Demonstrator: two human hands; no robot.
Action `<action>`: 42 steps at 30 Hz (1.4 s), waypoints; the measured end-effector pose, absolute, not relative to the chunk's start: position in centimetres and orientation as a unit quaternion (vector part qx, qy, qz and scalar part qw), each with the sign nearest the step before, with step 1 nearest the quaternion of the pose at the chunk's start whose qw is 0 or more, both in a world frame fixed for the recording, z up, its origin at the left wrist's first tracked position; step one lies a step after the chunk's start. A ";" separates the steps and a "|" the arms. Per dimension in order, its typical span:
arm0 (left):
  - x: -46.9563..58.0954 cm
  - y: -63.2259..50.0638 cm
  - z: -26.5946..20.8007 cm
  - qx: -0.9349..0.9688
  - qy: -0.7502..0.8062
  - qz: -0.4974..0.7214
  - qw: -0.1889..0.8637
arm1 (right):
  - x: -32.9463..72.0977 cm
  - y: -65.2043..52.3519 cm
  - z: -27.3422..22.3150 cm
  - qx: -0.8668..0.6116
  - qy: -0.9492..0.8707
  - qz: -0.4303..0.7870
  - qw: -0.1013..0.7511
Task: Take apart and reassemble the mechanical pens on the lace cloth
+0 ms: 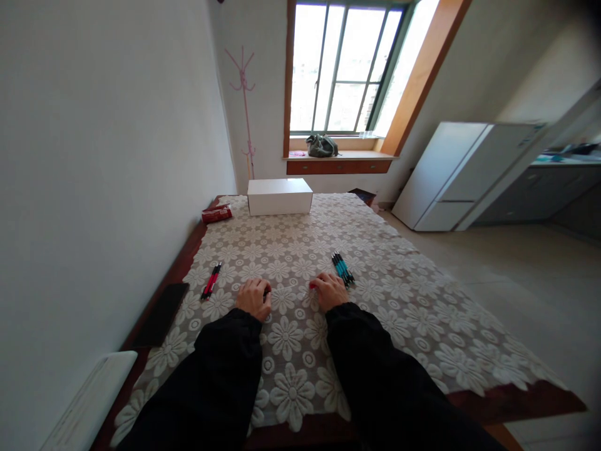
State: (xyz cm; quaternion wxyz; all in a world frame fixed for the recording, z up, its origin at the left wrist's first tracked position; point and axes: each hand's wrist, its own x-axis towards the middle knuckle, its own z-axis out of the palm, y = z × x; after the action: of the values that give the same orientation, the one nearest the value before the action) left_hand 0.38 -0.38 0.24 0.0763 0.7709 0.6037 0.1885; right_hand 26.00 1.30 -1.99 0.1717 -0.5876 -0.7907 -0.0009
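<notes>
My left hand (pixel 254 299) rests low over the lace tablecloth with its fingers curled. Something small and dark shows at its fingertips, too hidden to name. Facing it, my right hand (pixel 329 291) pinches a small red piece (pixel 312 284), mostly covered by the fingers. A faint pale line runs across the cloth between both hands; I cannot tell whether it is an object. Left of my left hand lie red-and-black pens (pixel 211 280) side by side. Just beyond my right hand is a bunch of several blue-and-black pens (pixel 343 269).
A white box (pixel 280 196) stands at the table's far end, with a red packet (pixel 216 213) to its left. A flat black object (pixel 162 315) lies at the left edge, near a white appliance (pixel 91 401). The wall runs close along the left; a white fridge (pixel 451 175) stands right.
</notes>
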 end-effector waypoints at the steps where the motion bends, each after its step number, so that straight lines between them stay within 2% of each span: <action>1: 0.4 -0.4 0.2 0.771 0.604 0.189 0.078 | 25.9 1.3 -2.0 -0.586 -0.792 0.006 0.169; 16: 0.5 -0.5 0.6 0.768 0.612 0.167 0.084 | 24.9 1.0 -1.8 -0.505 -0.846 0.068 0.156; 25: 0.5 -0.5 0.5 0.778 0.598 0.175 0.079 | 24.0 0.5 -1.6 -0.429 -0.878 0.109 0.182; 32: 0.6 -0.5 0.4 0.788 0.579 0.188 0.090 | 24.1 0.8 -1.8 -0.519 -0.818 0.111 0.220; 42: 0.6 -0.3 -0.2 0.816 0.527 0.208 0.117 | 23.5 0.7 -2.2 -0.486 -0.843 0.090 0.213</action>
State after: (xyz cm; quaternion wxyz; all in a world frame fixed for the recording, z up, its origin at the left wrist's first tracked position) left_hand 0.56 -0.34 -0.16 0.1171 0.8158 0.5268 0.2078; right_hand 23.54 0.73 -2.20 0.2132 -0.4863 -0.8425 0.0902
